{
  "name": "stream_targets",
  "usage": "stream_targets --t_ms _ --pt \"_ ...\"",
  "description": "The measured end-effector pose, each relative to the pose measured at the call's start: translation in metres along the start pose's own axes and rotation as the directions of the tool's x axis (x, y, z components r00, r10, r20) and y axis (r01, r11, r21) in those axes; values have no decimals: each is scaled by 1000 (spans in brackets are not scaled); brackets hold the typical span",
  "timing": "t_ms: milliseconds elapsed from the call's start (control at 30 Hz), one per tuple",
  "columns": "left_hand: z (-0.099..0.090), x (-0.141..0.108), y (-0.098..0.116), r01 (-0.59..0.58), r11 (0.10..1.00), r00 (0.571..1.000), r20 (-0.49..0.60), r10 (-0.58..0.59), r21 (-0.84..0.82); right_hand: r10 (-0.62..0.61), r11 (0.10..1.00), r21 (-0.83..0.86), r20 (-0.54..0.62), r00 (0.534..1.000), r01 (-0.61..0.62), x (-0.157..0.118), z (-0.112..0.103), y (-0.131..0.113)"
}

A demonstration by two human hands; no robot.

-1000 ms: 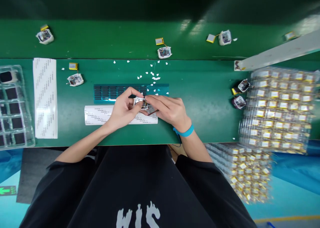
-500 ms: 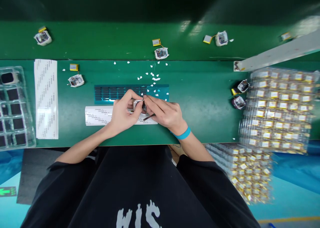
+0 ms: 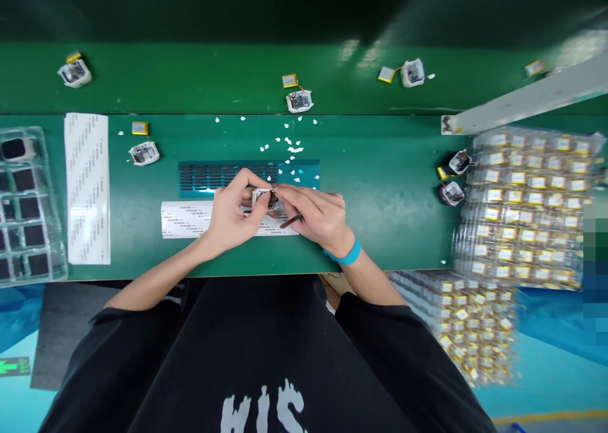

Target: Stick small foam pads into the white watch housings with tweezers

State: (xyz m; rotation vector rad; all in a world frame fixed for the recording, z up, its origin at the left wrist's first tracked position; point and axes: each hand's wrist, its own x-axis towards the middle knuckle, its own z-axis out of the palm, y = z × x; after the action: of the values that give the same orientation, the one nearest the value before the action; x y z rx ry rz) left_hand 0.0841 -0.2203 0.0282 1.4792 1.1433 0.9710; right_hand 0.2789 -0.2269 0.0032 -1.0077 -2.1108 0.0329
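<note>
My left hand (image 3: 234, 213) pinches a small white smartwatch case (image 3: 260, 197) between thumb and fingers. Part of the circuit inside faces up, while the fingertips cover the remainder. My right hand (image 3: 316, 214) is closed, its fingertips at the right side of the case. A thin dark stick-like tool (image 3: 291, 221) pokes out beneath its palm; the other end is hidden. Under both hands lies a white printed sheet (image 3: 185, 221). Just beyond them is a blue slotted strip (image 3: 213, 175), with small white stickers (image 3: 294, 150) scattered on and behind it.
Several opened watch cases with batteries, such as one case (image 3: 299, 101), lie on the green belt (image 3: 213, 78) behind. To the left are another case (image 3: 144, 153), a white sheet (image 3: 88, 189) and a clear tray (image 3: 57, 256). Stacked battery trays (image 3: 527, 214) and a metal bar (image 3: 517, 100) stand right.
The cases on the rear belt have slid a little to the left. More of the case's inside shows between my fingers, and the dark tool has shifted slightly right and up.
</note>
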Motion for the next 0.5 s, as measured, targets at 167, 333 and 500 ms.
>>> stream_targets --t_ms 167,333,500 --pt "-3 2 -1 52 998 998 31 -51 -31 28 996 89 -32 999 -25 1 1 0" --pt "-4 -1 6 -1 1000 997 76 2 -19 -17 998 -56 82 996 22 -3 -3 2" --pt "-2 -7 12 41 998 993 110 -35 -51 47 992 108 115 992 -59 -3 -3 3"
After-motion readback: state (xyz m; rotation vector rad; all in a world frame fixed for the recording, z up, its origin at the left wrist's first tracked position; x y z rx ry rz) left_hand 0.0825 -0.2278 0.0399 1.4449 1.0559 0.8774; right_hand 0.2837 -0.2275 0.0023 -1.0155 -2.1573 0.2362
